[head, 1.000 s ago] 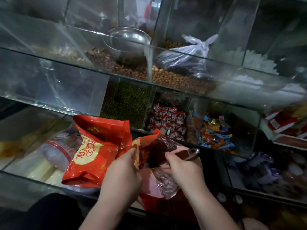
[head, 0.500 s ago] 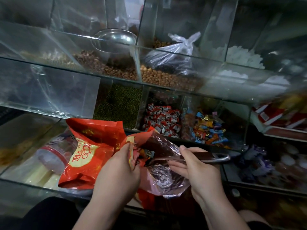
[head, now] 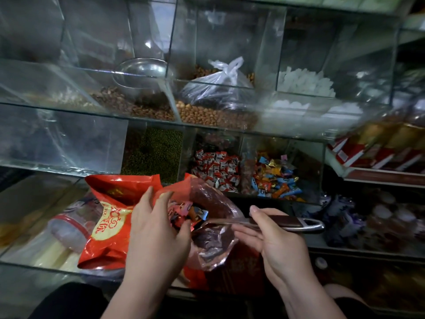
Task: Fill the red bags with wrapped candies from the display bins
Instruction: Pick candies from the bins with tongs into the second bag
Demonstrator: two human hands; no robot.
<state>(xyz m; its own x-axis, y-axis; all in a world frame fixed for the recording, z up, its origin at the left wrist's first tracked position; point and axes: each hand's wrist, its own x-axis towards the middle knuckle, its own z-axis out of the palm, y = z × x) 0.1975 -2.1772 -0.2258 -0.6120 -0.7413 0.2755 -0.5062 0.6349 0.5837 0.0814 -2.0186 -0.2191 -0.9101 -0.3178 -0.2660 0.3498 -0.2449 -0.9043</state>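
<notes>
Head view: left hand (head: pixel 158 236) grips the near lip of the open red bag (head: pixel 207 229), fingers curled over the film and thumb pressed against the rim, holding the mouth apart. Right hand (head: pixel 279 244) is closed round the dark handle of a metal scoop (head: pixel 285 223), thumb on top, fingers wrapped beneath; the scoop's bowl sits at the bag mouth, just beyond the left hand's fingertips.

Wrapped candies (head: pixel 186 212) are visible inside the bag, directly past the left thumb. A second red bag (head: pixel 110 219), printed with a yellow emblem, lies to the outside of the left hand, touching the wrist side; whether it is full cannot be told. Supply bins stand beyond both hands: red-and-white candies (head: pixel 216 168) straight ahead of the held bag, mixed coloured candies (head: pixel 276 178) ahead of the scoop hand.

Assessment: the bag is thin, crinkled film, limp and likely slippery; it will collapse shut if released. Hold is best kept at the rim, pinching one lip, with the base resting on the glass counter (head: pixel 27 261). Candies are light and loose and liable to spill off the scoop edge if tipped outside the mouth.
</notes>
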